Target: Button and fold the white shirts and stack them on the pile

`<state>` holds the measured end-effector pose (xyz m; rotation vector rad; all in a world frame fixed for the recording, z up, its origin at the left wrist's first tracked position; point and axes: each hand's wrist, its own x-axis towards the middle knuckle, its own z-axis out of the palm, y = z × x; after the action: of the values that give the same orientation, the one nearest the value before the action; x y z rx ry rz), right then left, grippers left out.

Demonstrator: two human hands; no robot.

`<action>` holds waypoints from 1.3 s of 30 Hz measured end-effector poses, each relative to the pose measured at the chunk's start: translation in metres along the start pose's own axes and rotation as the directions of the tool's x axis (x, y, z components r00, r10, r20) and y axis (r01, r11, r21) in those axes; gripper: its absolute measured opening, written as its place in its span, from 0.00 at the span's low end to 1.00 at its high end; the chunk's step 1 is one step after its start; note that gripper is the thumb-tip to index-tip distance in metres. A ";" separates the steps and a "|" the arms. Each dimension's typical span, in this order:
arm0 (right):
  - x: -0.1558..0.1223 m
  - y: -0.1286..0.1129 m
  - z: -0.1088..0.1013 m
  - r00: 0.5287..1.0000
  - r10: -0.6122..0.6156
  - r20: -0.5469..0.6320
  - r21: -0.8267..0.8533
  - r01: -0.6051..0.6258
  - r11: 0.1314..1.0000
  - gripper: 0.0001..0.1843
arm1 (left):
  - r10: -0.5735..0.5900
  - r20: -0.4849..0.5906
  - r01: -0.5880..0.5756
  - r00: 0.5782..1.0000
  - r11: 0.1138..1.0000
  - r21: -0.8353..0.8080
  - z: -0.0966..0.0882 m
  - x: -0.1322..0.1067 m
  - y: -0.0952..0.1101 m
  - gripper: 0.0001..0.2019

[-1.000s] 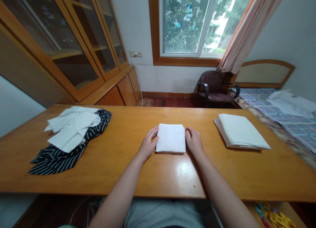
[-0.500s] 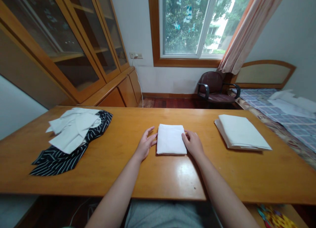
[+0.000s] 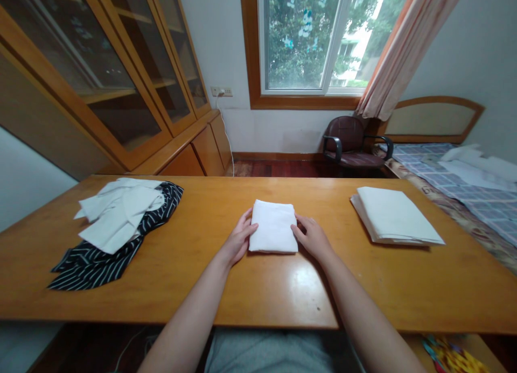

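A small folded white cloth (image 3: 273, 226) lies flat in the middle of the wooden table (image 3: 258, 287). My left hand (image 3: 239, 238) rests against its left edge, fingers together and touching the fabric. My right hand (image 3: 310, 237) presses against its right edge, fingers curled onto the cloth. Both hands hug the cloth from either side.
A heap of white cloths (image 3: 119, 211) lies over a black striped garment (image 3: 100, 254) at the table's left. A stack of folded white cloth (image 3: 393, 214) sits at the right. Beyond are a dark armchair (image 3: 353, 141), a bed (image 3: 464, 190) and a glass-fronted cabinet (image 3: 121, 77).
The folded cloth has shifted slightly left and away from me. Both hands have closed in on its sides; the left fingers, spread half a second ago, now lie against the edge.
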<state>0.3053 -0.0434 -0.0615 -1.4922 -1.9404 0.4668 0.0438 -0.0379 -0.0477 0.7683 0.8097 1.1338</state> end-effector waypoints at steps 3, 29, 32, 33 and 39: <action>-0.001 0.000 0.000 0.998 -0.048 0.043 0.017 0.048 0.999 0.25 | 0.021 0.028 -0.023 0.999 0.999 0.046 0.005 -0.003 0.002 0.44; -0.007 -0.030 0.002 0.987 0.124 0.107 0.575 -0.163 0.802 0.40 | 0.153 -0.099 -0.156 0.983 0.988 -0.021 0.006 -0.003 0.007 0.36; -0.007 -0.034 0.004 0.980 0.145 0.139 0.686 -0.201 0.700 0.44 | 0.156 -0.098 -0.159 0.983 0.987 -0.024 0.007 -0.003 0.007 0.37; -0.006 -0.034 0.005 0.978 0.148 0.147 0.731 -0.208 0.650 0.46 | 0.153 -0.091 -0.155 0.984 0.988 -0.021 0.008 -0.003 0.006 0.38; -0.003 -0.032 0.011 0.959 0.181 0.217 0.855 -0.276 0.440 0.59 | 0.139 -0.038 -0.140 0.990 0.990 -0.013 0.017 -0.004 0.004 0.37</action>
<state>0.2757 -0.0550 -0.0504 -0.9869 -1.1418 1.4436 0.0557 -0.0427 -0.0348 0.8025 0.7862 1.2812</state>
